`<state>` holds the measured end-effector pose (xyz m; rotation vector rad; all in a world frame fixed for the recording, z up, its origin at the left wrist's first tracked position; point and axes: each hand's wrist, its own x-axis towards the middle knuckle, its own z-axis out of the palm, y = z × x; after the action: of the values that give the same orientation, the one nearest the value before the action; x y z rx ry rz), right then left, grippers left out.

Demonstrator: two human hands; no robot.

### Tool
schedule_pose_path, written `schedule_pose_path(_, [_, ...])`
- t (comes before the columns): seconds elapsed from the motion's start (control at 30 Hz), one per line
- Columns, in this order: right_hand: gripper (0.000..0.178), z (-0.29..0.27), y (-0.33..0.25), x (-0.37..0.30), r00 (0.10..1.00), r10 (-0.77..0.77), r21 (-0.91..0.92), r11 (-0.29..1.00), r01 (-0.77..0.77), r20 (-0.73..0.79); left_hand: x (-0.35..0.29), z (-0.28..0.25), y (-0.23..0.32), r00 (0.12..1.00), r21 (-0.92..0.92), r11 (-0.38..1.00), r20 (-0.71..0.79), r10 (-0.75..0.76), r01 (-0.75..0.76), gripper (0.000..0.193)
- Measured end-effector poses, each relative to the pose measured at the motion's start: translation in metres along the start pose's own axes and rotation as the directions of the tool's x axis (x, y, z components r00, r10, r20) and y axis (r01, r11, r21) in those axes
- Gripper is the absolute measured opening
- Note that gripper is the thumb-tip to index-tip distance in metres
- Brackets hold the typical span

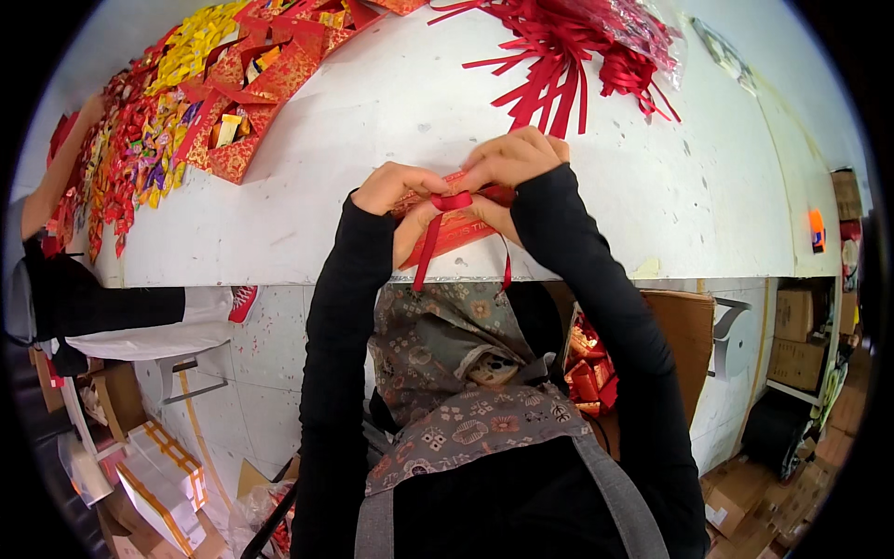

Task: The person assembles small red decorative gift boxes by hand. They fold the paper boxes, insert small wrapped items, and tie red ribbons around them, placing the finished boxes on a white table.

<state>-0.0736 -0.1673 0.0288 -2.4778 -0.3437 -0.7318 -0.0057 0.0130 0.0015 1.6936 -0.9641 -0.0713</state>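
Note:
At the table's near edge lies a small red paper gift box (454, 230) with gold patterning. A red ribbon (427, 250) runs over its top, with a loop at the middle and two tails hanging toward me. My left hand (402, 190) is closed, thumb and fingers pinching the ribbon at the left of the loop. From the right, my right hand (515, 161) pinches the ribbon just behind the loop, its fingers bent. Both hands rest against the box and hide parts of its sides. Whether the loop is knotted I cannot tell.
Several open red boxes (250, 102) holding sweets stand at the far left, beside heaps of wrapped candies (140, 149). Cut red ribbons (549, 84) lie at the back. A co-worker's arm (58, 177) reaches in at left. Below the table, a carton (678, 345) holds red boxes.

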Motion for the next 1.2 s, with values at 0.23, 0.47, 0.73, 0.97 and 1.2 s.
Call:
schedule_pose_path(0.23, [0.017,0.002,0.008,0.009,0.934,0.112,0.456,0.849,-0.267,0.339,-0.003,-0.003,0.005,0.995,-0.107,0.989,-0.024,-0.101,0.098,0.026])
schedule_pose_path(0.47, [0.019,0.03,0.004,-0.013,0.987,0.161,0.475,0.87,-0.135,-0.013,-0.012,0.003,0.003,0.987,0.248,0.962,-0.076,0.141,-0.118,0.024])
schedule_pose_path(0.73, [0.023,0.04,0.004,-0.014,0.98,0.119,0.365,0.929,-0.054,-0.157,-0.014,0.001,0.008,0.99,0.086,0.995,-0.135,-0.04,0.052,0.019])
schedule_pose_path(0.97, [0.025,0.036,0.009,-0.019,0.943,0.32,0.592,0.744,-0.309,0.091,0.004,-0.012,0.005,0.961,-0.111,0.959,0.119,-0.248,0.261,0.007])
schedule_pose_path(1.2, [0.022,0.007,0.002,-0.015,0.961,0.241,0.638,0.72,-0.272,0.138,0.002,-0.009,0.013,0.955,-0.12,0.948,0.053,-0.291,0.295,0.006])
